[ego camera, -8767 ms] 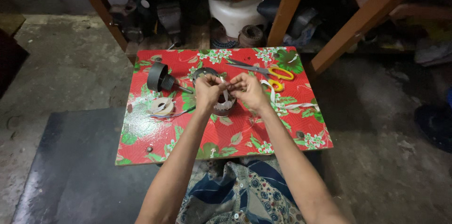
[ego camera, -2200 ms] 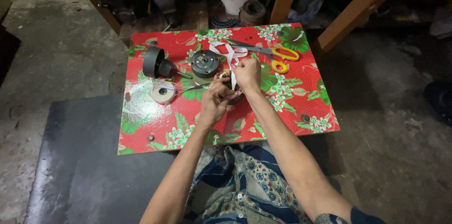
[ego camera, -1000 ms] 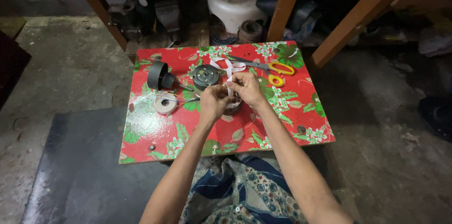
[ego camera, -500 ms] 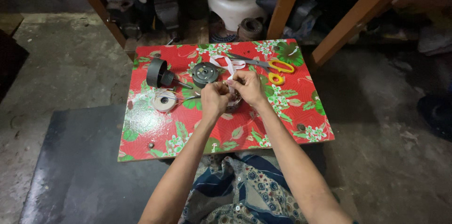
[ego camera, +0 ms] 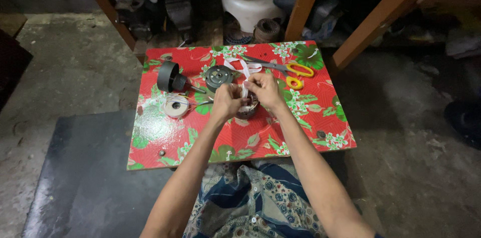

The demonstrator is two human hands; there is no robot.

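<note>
White tape strip (ego camera: 244, 70) pinched by both left hand (ego camera: 226, 102) and right hand (ego camera: 264, 89) over round wound coil (ego camera: 248, 109); yellow-handled scissors (ego camera: 295, 71) at 1 o'clock.

You have one view only, from the camera on your head, looking steeply down past your forearms. It faces forward over the low board covered in red floral oilcloth (ego camera: 160, 133), which fills the middle of the frame at arm's reach. Grey concrete floor (ego camera: 65, 63) spreads left and right; slanted orange wooden legs (ego camera: 381, 15) cross the top edge.
</note>
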